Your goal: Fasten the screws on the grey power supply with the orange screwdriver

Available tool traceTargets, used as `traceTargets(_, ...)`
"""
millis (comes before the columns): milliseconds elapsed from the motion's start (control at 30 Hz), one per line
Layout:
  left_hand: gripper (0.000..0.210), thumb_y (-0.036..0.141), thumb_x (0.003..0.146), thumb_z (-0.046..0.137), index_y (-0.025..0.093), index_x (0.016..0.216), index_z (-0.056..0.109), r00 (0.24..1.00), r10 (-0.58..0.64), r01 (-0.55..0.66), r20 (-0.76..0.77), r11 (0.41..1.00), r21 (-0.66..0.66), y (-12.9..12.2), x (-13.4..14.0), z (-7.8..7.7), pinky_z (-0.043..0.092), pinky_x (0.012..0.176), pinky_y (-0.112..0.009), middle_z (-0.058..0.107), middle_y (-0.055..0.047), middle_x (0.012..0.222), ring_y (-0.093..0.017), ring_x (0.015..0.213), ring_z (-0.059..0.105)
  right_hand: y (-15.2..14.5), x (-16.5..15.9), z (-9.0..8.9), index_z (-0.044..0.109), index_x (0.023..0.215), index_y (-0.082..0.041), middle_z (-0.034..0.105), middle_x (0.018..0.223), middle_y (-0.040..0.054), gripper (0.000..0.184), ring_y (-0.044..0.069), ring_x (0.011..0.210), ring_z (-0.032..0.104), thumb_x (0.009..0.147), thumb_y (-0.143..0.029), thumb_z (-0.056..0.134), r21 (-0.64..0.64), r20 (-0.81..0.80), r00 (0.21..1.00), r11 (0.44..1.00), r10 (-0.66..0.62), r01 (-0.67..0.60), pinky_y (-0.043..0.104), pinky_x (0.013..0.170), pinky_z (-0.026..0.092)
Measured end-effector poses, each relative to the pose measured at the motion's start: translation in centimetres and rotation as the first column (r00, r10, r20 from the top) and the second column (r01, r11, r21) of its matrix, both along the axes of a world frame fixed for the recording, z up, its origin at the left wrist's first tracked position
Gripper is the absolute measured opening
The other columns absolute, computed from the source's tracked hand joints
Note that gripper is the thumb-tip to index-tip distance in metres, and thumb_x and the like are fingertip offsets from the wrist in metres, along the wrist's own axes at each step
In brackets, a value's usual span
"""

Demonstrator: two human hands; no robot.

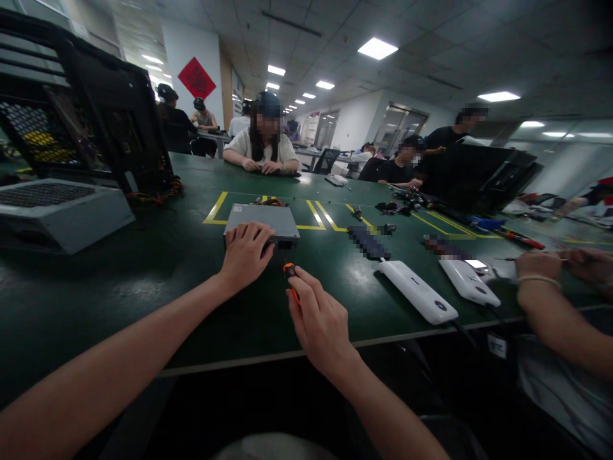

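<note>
A grey metal computer power supply sits on the green table in front of me, a dark socket in its near face and coloured wires behind it. My left hand grips its near edge, fingers over the top and thumb down on the front. In my right hand is a screwdriver with an orange and black handle. Its thin shaft points at the near face of the power supply, but whether the tip touches is too small to tell.
At left stand a second power supply and an open black computer case. White power banks lie at right, near a co-worker's hands. Yellow tape marks the tabletop. Another person sits opposite.
</note>
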State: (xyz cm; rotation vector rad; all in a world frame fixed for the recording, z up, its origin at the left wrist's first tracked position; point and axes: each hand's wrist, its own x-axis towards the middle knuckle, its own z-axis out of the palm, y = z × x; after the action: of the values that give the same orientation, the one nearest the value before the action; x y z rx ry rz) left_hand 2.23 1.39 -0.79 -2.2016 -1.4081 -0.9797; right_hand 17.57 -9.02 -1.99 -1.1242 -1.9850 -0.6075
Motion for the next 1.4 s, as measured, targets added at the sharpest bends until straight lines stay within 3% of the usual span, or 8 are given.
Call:
traceTargets(400, 0.023, 0.025, 0.084, 0.044, 0.023, 0.105, 0.053, 0.999, -0.041, 0.042, 0.021, 0.999, -0.016, 0.1, -0.3, 0.1, 0.03, 0.083, -0.04, 0.054, -0.006, 0.11, -0.025, 0.102, 0.044, -1.2, 2.9, 1.5, 0.048, 0.106, -0.02, 0.059, 0.111, 0.0077, 0.024, 0.015, 0.098, 0.06, 0.083, -0.012, 0.049, -0.066, -0.395, 0.903, 0.975, 0.169, -0.212, 0.029, 0.081, 0.052)
traceTargets(567, 0.031, 0.023, 0.087, 0.041, 0.022, 0.118, 0.046, 0.992, -0.11, 0.108, 0.062, 0.993, 0.037, -0.6, -0.9, 0.6, 0.032, 0.089, -0.039, 0.052, -0.007, 0.117, -0.023, 0.108, 0.043, -1.9, 4.1, 0.3, 0.05, 0.105, -0.021, 0.059, 0.112, 0.0083, 0.023, 0.016, 0.087, 0.064, 0.083, -0.013, 0.049, -0.085, -0.498, 0.853, 0.97, 0.156, -0.227, 0.032, 0.075, 0.055)
traceTargets(667, 0.023, 0.024, 0.088, 0.039, 0.02, 0.105, 0.055, 0.977, -0.211, 0.21, -0.034, 0.978, -0.008, -1.2, -0.8, 0.3, 0.036, 0.084, -0.036, 0.055, -0.007, 0.104, -0.021, 0.098, 0.048, -1.7, 4.3, -0.6, 0.051, 0.104, -0.02, 0.06, 0.112, 0.0092, 0.021, 0.017, 0.085, 0.065, 0.083, -0.015, 0.049, -0.07, -0.537, 0.835, 0.979, 0.124, -0.191, 0.033, 0.074, 0.055)
traceTargets(767, 0.023, 0.026, 0.089, 0.038, 0.019, 0.094, 0.06, 0.93, -0.334, 0.304, -0.156, 0.934, -0.189, -1.5, -0.1, -0.5, 0.04, 0.078, -0.032, 0.057, -0.005, 0.091, -0.017, 0.086, 0.051, -1.3, 4.3, -1.0, 0.051, 0.104, -0.019, 0.06, 0.111, 0.0098, 0.021, 0.019, 0.089, 0.064, 0.083, -0.015, 0.049, -0.037, -0.558, 0.82, 0.983, 0.129, -0.18, 0.034, 0.074, 0.055)
traceTargets(867, 0.025, 0.028, 0.089, 0.038, 0.02, 0.097, 0.06, 0.921, -0.345, 0.284, -0.181, 0.912, -0.296, -1.5, 0.7, -1.3, 0.042, 0.078, -0.03, 0.057, -0.004, 0.091, -0.016, 0.085, 0.052, -1.0, 4.3, -1.0, 0.051, 0.103, -0.019, 0.06, 0.111, 0.01, 0.022, 0.02, 0.095, 0.063, 0.082, -0.012, 0.05, -0.008, -0.556, 0.816, 0.982, 0.154, -0.191, 0.034, 0.076, 0.055)
traceTargets(1033, 0.026, 0.034, 0.088, 0.041, 0.022, 0.098, 0.062, 0.925, -0.333, 0.251, -0.183, 0.897, -0.363, -1.4, 1.2, -1.7, 0.043, 0.079, -0.029, 0.057, -0.004, 0.091, -0.016, 0.087, 0.053, -1.0, 4.3, -1.2, 0.051, 0.104, -0.019, 0.06, 0.11, 0.0102, 0.023, 0.019, 0.09, 0.064, 0.082, -0.012, 0.05, -0.009, -0.543, 0.826, 0.982, 0.153, -0.187, 0.035, 0.076, 0.055)
traceTargets(1233, 0.023, 0.025, 0.088, 0.042, 0.021, 0.092, 0.063, 0.928, -0.341, 0.253, -0.151, 0.873, -0.417, -1.4, 1.0, -1.4, 0.044, 0.079, -0.028, 0.059, -0.004, 0.091, -0.016, 0.089, 0.054, -1.4, 4.3, -1.1, 0.051, 0.104, -0.019, 0.06, 0.111, 0.0106, 0.024, 0.018, 0.087, 0.064, 0.081, -0.011, 0.05, -0.015, -0.526, 0.832, 0.977, 0.175, -0.215, 0.035, 0.074, 0.056)
traceTargets(1400, 0.024, 0.026, 0.086, 0.044, 0.019, 0.104, 0.059, 0.947, -0.298, 0.229, -0.119, 0.887, -0.4, -1.2, 0.9, -1.9, 0.045, 0.08, -0.03, 0.059, -0.006, 0.099, -0.018, 0.093, 0.054, -1.7, 4.2, -0.9, 0.051, 0.104, -0.019, 0.06, 0.111, 0.01, 0.025, 0.018, 0.088, 0.064, 0.081, -0.01, 0.05, -0.003, -0.501, 0.842, 0.973, 0.199, -0.231, 0.035, 0.074, 0.056)
